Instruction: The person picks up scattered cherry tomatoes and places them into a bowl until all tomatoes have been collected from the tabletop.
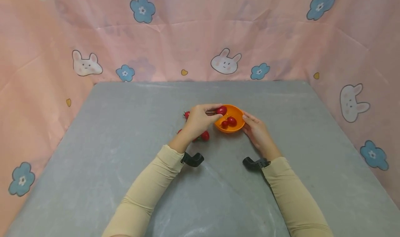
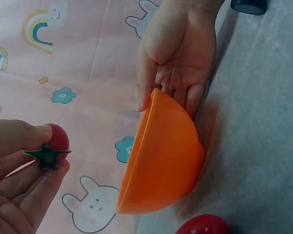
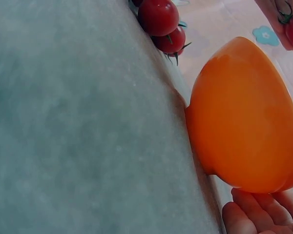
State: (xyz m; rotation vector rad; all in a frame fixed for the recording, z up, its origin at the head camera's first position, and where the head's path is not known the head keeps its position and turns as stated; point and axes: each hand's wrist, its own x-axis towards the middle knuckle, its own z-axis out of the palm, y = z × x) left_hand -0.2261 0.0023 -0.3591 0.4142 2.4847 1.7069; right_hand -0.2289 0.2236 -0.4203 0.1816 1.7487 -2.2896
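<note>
My left hand [image 1: 197,121] pinches a red cherry tomato [image 1: 221,110] between thumb and fingers, over the left rim of the orange bowl [image 1: 230,131]. In the left wrist view the held tomato's green star-shaped stem shows. My right hand [image 1: 258,134] holds the bowl from its right side, thumb at the rim and fingers against the outer wall. Inside the bowl lie red tomatoes [image 1: 231,121]. More cherry tomatoes [image 1: 205,135] lie on the table left of the bowl, partly hidden behind my left hand and wrist; some [image 3: 158,18] show in the right wrist view.
The grey table [image 1: 131,126] runs back to a pink curtain [image 1: 184,39] printed with rabbits and blue flowers. Black wrist mounts [image 1: 193,159] stick out from both sleeves, above the table in front of the bowl.
</note>
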